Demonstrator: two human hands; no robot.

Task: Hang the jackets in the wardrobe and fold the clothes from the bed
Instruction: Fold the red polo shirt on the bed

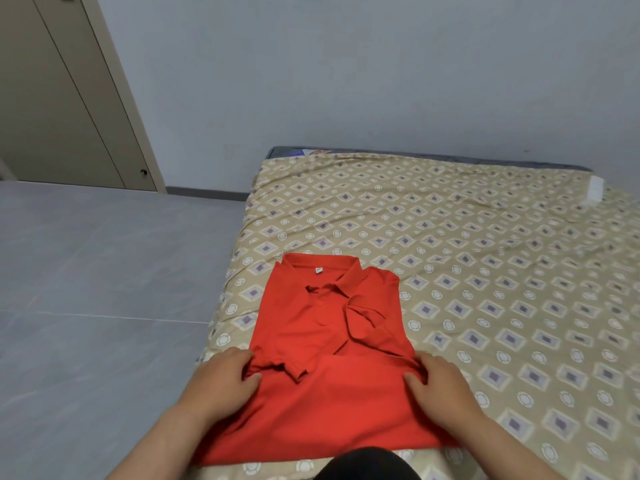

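Only one red polo shirt (pixel 322 344) lies on the bed (pixel 450 254), left hand (pixel 225 379) and right hand (pixel 441 384) pinching its sides.

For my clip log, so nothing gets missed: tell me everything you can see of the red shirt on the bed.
The red polo shirt is plain and looks like soft knit cotton. Its collar has a small white label inside. It lies flat and front up on the patterned sheet, near the sheet's left edge, with the collar pointing away from the person. Its short sleeves are folded in across the chest. The left hand and right hand grip its side edges at mid-length.
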